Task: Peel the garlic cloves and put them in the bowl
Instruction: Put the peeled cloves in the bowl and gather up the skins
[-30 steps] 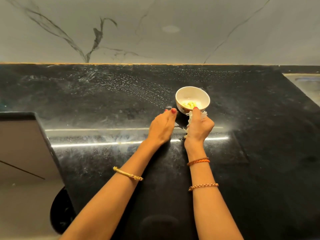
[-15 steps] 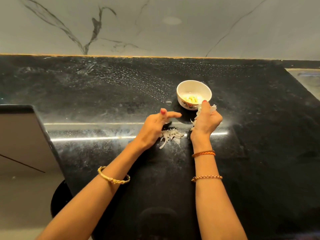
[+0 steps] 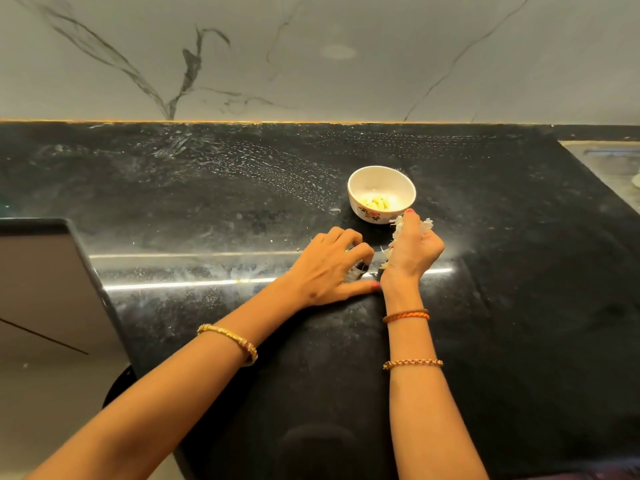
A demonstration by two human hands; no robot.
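Observation:
A small white bowl (image 3: 353, 188) with a flower print stands on the black counter and holds several peeled yellowish garlic cloves (image 3: 375, 202). Just in front of it my right hand (image 3: 414, 249) grips a bunch of white garlic skins (image 3: 398, 225) that stick out above and below the fist. My left hand (image 3: 327, 268) lies beside it, fingers curled down over a small heap of skins (image 3: 356, 270) on the counter, its thumb stretched flat toward my right wrist. Most of that heap is hidden under the fingers.
The black stone counter (image 3: 207, 202) runs to a marble wall (image 3: 311, 57) behind. A dark-edged panel (image 3: 45, 278) stands at the left, with floor below it. A sink edge (image 3: 609, 161) shows at the far right.
My left hand has dropped onto the loose skins that lay bare on the counter and curled its fingers over them. My right hand keeps its bunch of skins beside the bowl.

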